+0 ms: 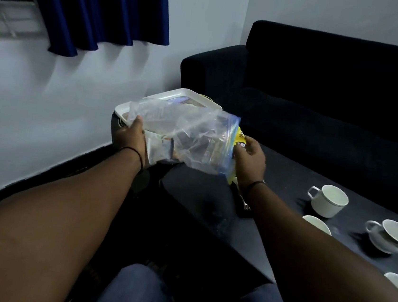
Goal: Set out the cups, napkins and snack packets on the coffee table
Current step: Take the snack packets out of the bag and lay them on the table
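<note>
White cups (327,199) already stand on the tabletop (285,185) at lower right; both hands, left (130,138) and right (250,158), grip a clear zip bag (190,135) holding unplaced snack packets.

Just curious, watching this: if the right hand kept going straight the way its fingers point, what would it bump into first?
Probably the yellow snack packet that the right hand already grips, at the blue-edged mouth of the clear zip bag. Depth is hard to judge.

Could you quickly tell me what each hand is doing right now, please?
Left hand: grips one end of the clear plastic bag.
Right hand: pinches the yellow snack packet at the bag's zip end.
</note>
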